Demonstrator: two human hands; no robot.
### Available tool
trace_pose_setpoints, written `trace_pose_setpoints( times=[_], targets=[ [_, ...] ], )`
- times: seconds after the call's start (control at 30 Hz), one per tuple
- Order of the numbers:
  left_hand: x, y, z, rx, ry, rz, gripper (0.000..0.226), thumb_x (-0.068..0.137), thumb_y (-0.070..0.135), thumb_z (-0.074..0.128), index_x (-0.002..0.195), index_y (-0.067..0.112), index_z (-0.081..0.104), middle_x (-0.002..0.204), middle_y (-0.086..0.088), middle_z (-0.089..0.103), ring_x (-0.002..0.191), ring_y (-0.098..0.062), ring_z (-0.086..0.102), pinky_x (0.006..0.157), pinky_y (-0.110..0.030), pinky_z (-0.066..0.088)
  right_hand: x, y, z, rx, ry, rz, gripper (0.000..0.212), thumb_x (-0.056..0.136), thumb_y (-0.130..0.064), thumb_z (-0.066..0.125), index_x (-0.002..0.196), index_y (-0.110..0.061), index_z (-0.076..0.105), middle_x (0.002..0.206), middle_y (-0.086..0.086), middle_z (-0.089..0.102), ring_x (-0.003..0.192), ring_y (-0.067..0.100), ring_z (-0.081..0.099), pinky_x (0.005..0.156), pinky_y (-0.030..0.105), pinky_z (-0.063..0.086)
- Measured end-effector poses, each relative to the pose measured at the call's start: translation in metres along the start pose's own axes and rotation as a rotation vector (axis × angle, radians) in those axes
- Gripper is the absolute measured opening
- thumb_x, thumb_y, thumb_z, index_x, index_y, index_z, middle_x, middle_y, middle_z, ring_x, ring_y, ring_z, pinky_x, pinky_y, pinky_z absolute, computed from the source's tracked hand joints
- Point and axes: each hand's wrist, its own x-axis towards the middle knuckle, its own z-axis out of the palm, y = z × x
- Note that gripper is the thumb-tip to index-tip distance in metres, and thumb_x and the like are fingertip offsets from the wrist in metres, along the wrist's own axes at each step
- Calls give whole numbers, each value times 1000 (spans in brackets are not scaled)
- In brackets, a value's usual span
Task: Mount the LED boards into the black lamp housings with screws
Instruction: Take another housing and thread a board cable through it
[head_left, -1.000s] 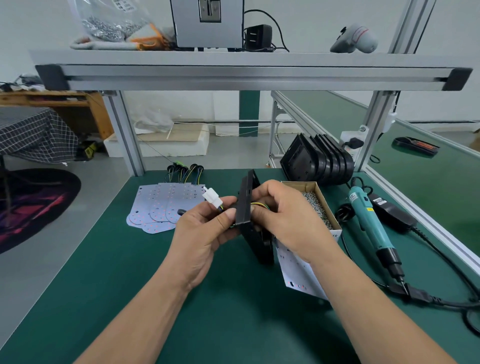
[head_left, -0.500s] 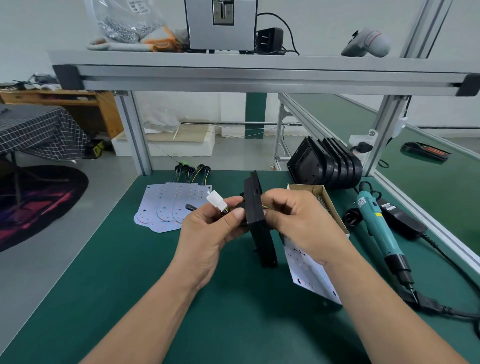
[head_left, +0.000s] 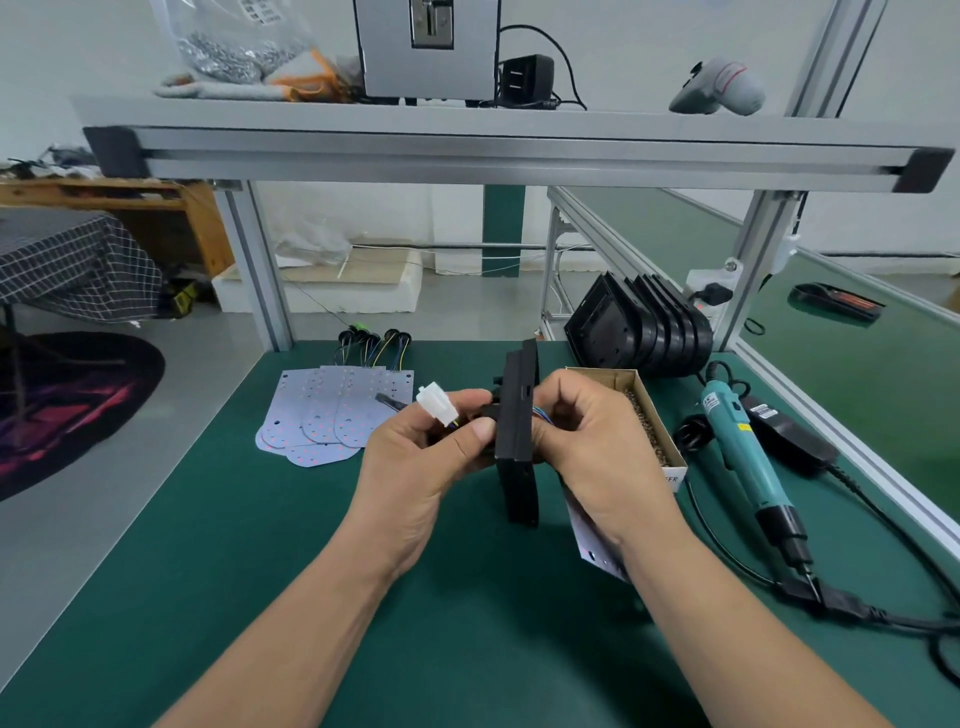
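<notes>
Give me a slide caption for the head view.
Left hand and right hand hold a black lamp housing on edge; left holds a white connector.

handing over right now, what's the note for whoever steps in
Left hand holds the white connector by its wires.
Right hand grips the black housing, held on edge.
LED board shows below the right wrist; spare boards far left, spare housings far right, screw box and screwdriver at right.
Done: wires seem fed through the housing.
Left: seat the board, drive screws.
</notes>
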Motion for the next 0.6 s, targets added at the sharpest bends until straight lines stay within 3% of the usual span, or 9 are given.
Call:
trace_pose_setpoints(
  times=[0.1, 0.2, 0.3, 0.37, 0.43, 0.5, 0.6],
  targets=[
    [-2, -1, -4, -8, 25, 7, 20, 80, 7, 79, 97, 17, 83, 98, -13, 79, 89, -24, 77, 79, -32, 63, -3, -1, 1, -11, -14, -26, 14, 88, -19, 82, 80, -13, 73, 78, 22, 68, 70, 16, 56, 67, 41, 50],
    [-3, -2, -4, 0, 20, 2, 20, 80, 7, 80, 99, 14, 83, 101, -17, 79, 90, -25, 77, 80, -33, 63, -5, -7, -3, 8, -85, -2, 11, 92, -15, 79, 82, -10, 77, 84, 29, 68, 75, 24, 58, 72, 48, 50],
    [-3, -3, -5, 15, 14, -5, 21, 82, 9, 79, 102, 13, 83, 103, -18, 80, 92, -27, 77, 81, -33, 63, -6, -9, -5, 105, -185, 82, 9, 97, -7, 72, 97, -5, 80, 105, 32, 73, 102, 47, 70, 96, 67, 54],
    [-2, -3, -4, 29, 14, -4, 23, 82, 12, 81, 104, 12, 82, 105, -18, 79, 94, -28, 77, 82, -35, 63, -7, -8, -8, 155, -206, 114, 15, 99, -3, 66, 106, 0, 79, 116, 32, 71, 116, 54, 63, 106, 64, 50],
    [0, -2, -5, -6, 36, 3, 27, 80, 14, 87, 106, 9, 80, 104, -18, 79, 93, -28, 77, 80, -34, 63, -7, -9, -10, 193, -258, 99, 23, 100, 0, 62, 117, -2, 78, 124, 27, 71, 121, 43, 65, 111, 49, 51],
    [2, -1, -7, -41, 67, 3, 33, 81, 16, 81, 111, 4, 74, 100, -15, 80, 89, -27, 78, 76, -33, 63, -6, -9, -12, 210, -296, 73, 32, 99, -2, 62, 128, -8, 74, 127, 21, 73, 122, 31, 67, 111, 45, 51],
    [2, -2, -11, -5, 66, -12, 23, 86, 17, 82, 107, 9, 75, 90, -8, 79, 76, -20, 76, 69, -32, 62, 0, -3, -18, 136, -29, 2, 32, 97, -9, 68, 128, -12, 72, 121, 7, 75, 111, 19, 69, 101, 39, 54]
  ],
)
